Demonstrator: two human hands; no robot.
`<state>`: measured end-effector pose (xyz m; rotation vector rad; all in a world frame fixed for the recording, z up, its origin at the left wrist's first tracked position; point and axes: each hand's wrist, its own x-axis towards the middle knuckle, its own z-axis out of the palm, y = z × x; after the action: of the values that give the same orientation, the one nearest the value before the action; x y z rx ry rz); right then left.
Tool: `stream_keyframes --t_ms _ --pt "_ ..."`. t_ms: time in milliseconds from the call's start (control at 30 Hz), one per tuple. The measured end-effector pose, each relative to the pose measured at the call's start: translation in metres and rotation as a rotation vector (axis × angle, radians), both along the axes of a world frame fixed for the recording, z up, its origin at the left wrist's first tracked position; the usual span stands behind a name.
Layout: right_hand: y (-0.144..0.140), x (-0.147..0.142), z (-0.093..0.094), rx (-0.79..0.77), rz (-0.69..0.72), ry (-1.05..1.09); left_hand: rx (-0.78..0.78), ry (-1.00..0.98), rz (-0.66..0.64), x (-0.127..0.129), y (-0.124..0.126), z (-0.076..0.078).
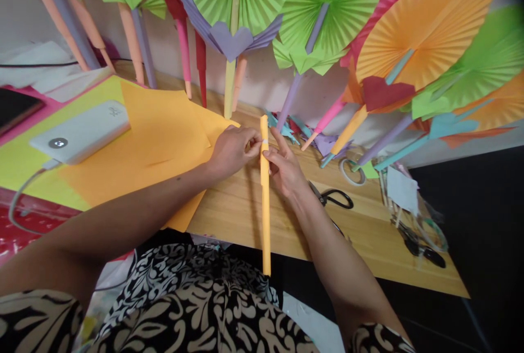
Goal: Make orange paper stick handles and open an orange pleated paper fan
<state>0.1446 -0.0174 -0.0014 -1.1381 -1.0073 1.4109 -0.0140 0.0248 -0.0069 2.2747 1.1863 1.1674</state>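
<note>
While right fingers (280,143) pinch the orange tube (266,216) near its far end | left fingers (252,136), bunched, at its left edge

Premises: a paper-craft work area; whether in a home or a small workshop cannot be determined. Evidence: a wood-grain table (241,211) beneath the grip on a rolled yellow paper tube (266,222). Beyond the grip, pleated paper fans (426,25) on paper stems line a pale wall (264,83). Left of it, coloured sheets (164,129) bear a white power bank (82,132). Right of it lie black-handled scissors (322,198), a tape roll (355,182) and, slightly beyond, offcuts (335,143).
</note>
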Motion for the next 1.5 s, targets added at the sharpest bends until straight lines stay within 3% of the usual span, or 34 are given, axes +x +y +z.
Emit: stream_keyframes --t_ms 500,933,1200,1500 --pt "-0.004 0.002 0.012 -0.122 0.033 0.146 -0.034 -0.090 0.011 -0.001 0.001 0.001" --pt "0.002 0.008 0.005 -0.130 0.041 0.284 -0.108 -0.324 -0.043 -0.005 0.000 0.000" --pt "-0.002 0.005 0.006 0.002 0.044 0.078 -0.226 -0.416 -0.068 -0.004 -0.004 0.003" --pt "0.002 0.002 -0.002 0.215 -0.075 -0.233 -0.263 -0.464 -0.108 -0.005 -0.003 0.003"
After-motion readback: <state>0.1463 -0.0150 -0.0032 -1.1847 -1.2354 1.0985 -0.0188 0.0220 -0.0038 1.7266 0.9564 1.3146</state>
